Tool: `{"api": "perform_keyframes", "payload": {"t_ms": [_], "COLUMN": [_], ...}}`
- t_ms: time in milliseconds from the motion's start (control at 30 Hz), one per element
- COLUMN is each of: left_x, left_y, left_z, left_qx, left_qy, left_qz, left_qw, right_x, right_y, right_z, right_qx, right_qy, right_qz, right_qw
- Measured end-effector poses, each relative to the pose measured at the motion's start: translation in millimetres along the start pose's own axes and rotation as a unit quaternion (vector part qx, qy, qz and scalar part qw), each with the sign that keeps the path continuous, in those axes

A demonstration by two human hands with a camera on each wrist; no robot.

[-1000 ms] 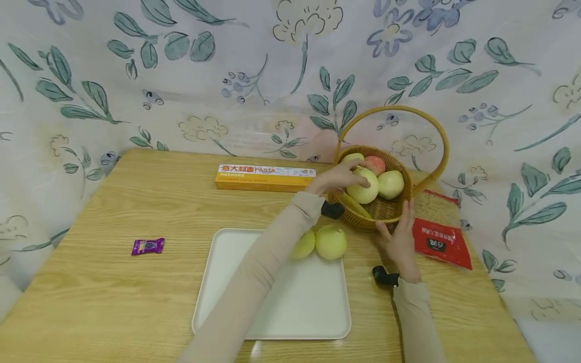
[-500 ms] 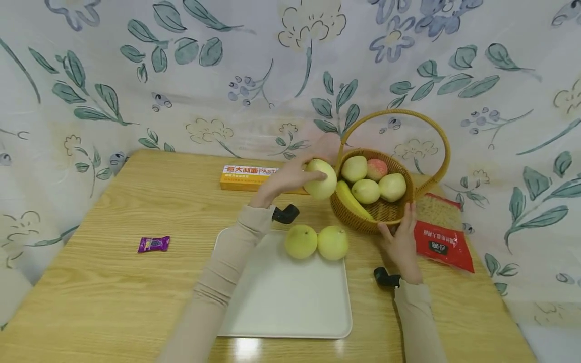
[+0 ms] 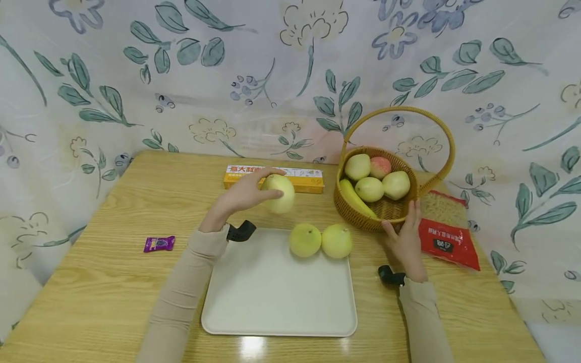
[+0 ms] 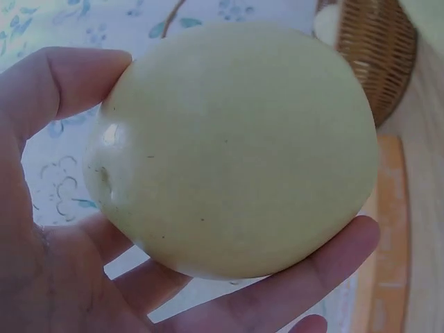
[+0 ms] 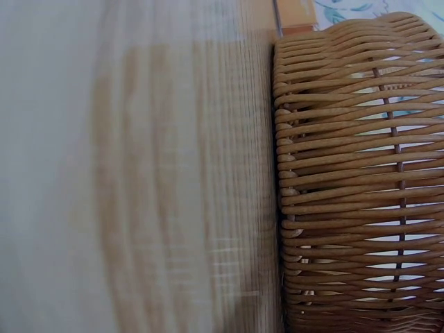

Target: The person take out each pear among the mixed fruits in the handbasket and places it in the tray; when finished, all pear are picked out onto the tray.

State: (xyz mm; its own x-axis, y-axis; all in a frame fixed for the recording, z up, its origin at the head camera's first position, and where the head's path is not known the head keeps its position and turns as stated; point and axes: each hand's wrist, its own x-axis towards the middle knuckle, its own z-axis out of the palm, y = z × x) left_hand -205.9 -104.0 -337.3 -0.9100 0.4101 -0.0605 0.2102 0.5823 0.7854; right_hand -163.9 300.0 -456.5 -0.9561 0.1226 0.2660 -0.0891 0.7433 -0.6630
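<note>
My left hand [image 3: 240,195] grips a pale yellow-green round fruit [image 3: 280,198] above the table, just beyond the back edge of the white tray [image 3: 278,297]. In the left wrist view, thumb and fingers curl round the fruit's sides. Two similar yellow-green fruits, one on the left [image 3: 305,240] and one on the right [image 3: 337,241], sit side by side at the tray's back right. With fingers extended, my right hand [image 3: 407,247] touches the near right side of the wicker basket [image 3: 356,216]. The right wrist view shows the basket's woven wall but no fingers.
The basket holds a banana [image 3: 357,200], a reddish fruit [image 3: 380,166] and several pale fruits. A pasta box [image 3: 308,186] lies behind the tray. Right of the basket lies a red pasta bag [image 3: 447,242]. A purple wrapped snack [image 3: 159,244] is at left.
My left hand has lifted the yellow-green fruit out of the basket and carried it left, to behind the tray. The right hand has stayed against the basket.
</note>
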Motion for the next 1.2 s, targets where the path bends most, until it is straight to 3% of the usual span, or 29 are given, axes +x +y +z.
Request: {"api": "perform_keyframes", "payload": {"t_ms": [267, 500, 800, 1200], "left_x": [-22.3, -31.4, -29.5, -31.9], "left_y": [-25.4, -40.8, -49.7, -50.2], "left_z": [17.7, 33.8, 50.3, 51.7], "left_qx": [0.021, 0.012, 0.012, 0.005], "left_qy": [-0.031, -0.048, -0.070, -0.083], "left_qz": [-0.034, -0.011, 0.009, 0.023], "left_qw": [0.9987, 0.9987, 0.9974, 0.9963], "right_x": [-0.5, -1.6, -2.1, -0.8], "right_y": [-1, -3, -4, -1], "right_z": [-1, -2, -2, -1], "right_qx": [-0.001, -0.002, -0.006, -0.009], "right_qy": [-0.008, -0.009, -0.012, -0.020], "right_qz": [0.002, 0.000, 0.005, 0.015], "right_qw": [1.0000, 1.0000, 0.9999, 0.9997]}}
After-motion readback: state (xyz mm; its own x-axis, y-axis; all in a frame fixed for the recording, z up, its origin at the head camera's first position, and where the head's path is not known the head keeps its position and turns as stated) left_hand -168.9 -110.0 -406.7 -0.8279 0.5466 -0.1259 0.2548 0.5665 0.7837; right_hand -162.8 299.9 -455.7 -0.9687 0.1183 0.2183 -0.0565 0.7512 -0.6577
